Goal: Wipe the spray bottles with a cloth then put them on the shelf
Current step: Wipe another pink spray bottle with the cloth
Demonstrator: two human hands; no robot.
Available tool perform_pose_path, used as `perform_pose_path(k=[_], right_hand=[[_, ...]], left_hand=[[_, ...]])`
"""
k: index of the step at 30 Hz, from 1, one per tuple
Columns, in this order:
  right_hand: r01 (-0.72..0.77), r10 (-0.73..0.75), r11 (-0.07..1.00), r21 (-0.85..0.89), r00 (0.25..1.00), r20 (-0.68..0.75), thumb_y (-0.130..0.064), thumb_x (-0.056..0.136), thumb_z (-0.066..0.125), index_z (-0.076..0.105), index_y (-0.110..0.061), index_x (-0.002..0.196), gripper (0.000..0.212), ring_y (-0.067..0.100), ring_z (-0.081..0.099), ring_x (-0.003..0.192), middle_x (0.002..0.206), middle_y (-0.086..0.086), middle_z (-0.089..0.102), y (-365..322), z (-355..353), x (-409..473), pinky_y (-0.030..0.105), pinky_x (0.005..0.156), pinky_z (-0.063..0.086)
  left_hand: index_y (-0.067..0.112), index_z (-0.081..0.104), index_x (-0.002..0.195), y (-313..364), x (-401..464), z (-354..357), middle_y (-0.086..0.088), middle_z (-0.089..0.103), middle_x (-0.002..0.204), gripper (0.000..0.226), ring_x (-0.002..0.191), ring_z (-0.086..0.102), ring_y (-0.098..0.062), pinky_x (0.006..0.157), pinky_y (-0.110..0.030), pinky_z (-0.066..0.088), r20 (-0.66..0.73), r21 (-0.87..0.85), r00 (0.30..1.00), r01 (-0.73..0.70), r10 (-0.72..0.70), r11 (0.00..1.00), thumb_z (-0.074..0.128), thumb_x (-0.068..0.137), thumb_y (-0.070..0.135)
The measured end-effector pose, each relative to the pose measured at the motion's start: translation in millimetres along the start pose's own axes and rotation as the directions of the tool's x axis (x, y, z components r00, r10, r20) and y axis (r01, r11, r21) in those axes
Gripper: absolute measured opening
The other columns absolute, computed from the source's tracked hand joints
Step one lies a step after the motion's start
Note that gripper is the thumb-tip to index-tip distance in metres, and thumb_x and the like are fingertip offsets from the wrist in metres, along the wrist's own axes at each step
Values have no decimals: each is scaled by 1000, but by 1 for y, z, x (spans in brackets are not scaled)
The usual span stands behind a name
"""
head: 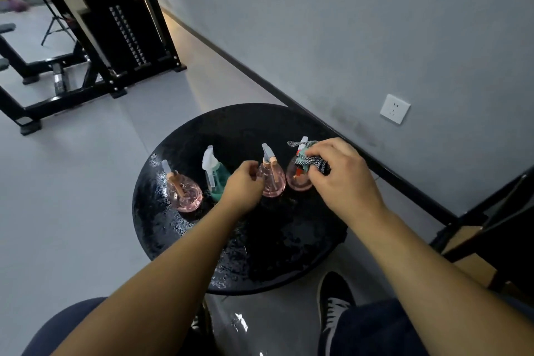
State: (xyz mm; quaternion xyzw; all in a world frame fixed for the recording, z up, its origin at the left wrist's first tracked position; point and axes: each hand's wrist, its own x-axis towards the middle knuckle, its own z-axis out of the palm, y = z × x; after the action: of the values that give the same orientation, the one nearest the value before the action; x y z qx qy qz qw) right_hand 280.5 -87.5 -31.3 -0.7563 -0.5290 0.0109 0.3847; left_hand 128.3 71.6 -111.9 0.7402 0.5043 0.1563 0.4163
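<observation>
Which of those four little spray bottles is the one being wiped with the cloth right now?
The pink bottle at the far right of the row; the right hand presses the cloth on its top. The other three stand uncovered.

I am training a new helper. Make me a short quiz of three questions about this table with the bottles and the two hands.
1. Multiple choice: how many spray bottles stand on the round black table? A) two B) three C) four
2. True or false: the right hand holds the cloth against the rightmost pink bottle.
3. Fill in: the only bottle that is not pink is ____ in colour.

Key
1. C: three pink and one green bottle.
2. True. The left hand, fingers curled, is beside the second pink bottle from the right; whether it touches is unclear.
3. Green.
</observation>
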Motion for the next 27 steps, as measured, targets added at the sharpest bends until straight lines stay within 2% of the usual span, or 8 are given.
perform_pose_path(k=[3, 6, 9, 12, 16, 21, 25, 27], right_hand=[[-5, 4, 1000, -10, 1000, -6, -5, 88, 71, 75, -18, 111, 27, 16, 59, 110, 117, -7, 63, 6, 0, 0, 27, 93, 50], [-8, 8, 1000, -17, 1000, -8, -5, 88, 70, 74, -18, 112, 28, 16, 59, 109, 116, -7, 63, 11, 0, 1, 24, 92, 48], [-1, 1, 1000, -21, 1000, -6, -5, 88, 71, 74, -18, 112, 29, 16, 60, 110, 116, -6, 63, 13, 2, 1, 27, 92, 51], [11, -11, 1000, -14, 1000, -16, -5, 87, 72, 74, -18, 112, 29, 18, 61, 109, 116, -6, 63, 14, 4, 2, 32, 94, 54], [5, -5, 1000, -7, 1000, -16, -5, 88, 71, 74, -19, 112, 28, 16, 61, 110, 116, -8, 62, 12, 4, 3, 31, 95, 54], [8, -8, 1000, -29, 1000, -16, -6, 87, 72, 75, -18, 111, 27, 17, 60, 109, 115, -8, 63, 11, 7, 0, 27, 92, 50], [8, -9, 999, -32, 1000, -7, -6, 88, 72, 75, -18, 113, 27, 16, 59, 110, 116, -7, 63, 11, 6, 0, 23, 92, 48], [10, -10, 999, -32, 1000, -8, -6, 88, 72, 75, -18, 112, 27, 16, 59, 111, 116, -7, 63, 11, 7, 1, 21, 91, 46]], left_hand=[[20, 37, 163, 1, 26, 6, -7, 49, 162, 67, 139, 56, -25, 115, -39, 46, 18, -30, 999, 36, -35, 999, 64, 102, 28], [24, 33, 166, -3, 45, 9, -7, 44, 166, 74, 147, 50, -25, 120, -43, 43, 68, -86, 996, 57, -52, 995, 67, 100, 24], [30, 48, 158, -6, 54, 7, -4, 62, 148, 67, 131, 62, -19, 118, -41, 46, 150, -149, 988, 47, -25, 988, 68, 98, 10], [32, 67, 136, -12, 54, 9, 6, 73, 124, 44, 111, 68, -9, 111, -40, 53, 147, -191, 988, -8, 37, 982, 73, 97, 12], [24, 69, 128, -17, 49, 13, 7, 72, 119, 34, 111, 67, -10, 104, -36, 55, 94, -264, 993, -48, 75, 963, 77, 97, 14], [17, 69, 108, -26, 48, 13, 5, 76, 101, 34, 99, 72, -13, 88, -33, 59, 29, -298, 997, -54, 66, 953, 91, 83, 18], [24, 73, 118, -26, 47, 11, 3, 78, 114, 34, 112, 72, -13, 99, -36, 58, 56, -356, 996, -41, 65, 934, 85, 88, 15], [25, 75, 117, -23, 44, 11, 4, 79, 112, 30, 112, 74, -14, 101, -36, 58, 62, -370, 995, -48, 76, 928, 83, 90, 15]])
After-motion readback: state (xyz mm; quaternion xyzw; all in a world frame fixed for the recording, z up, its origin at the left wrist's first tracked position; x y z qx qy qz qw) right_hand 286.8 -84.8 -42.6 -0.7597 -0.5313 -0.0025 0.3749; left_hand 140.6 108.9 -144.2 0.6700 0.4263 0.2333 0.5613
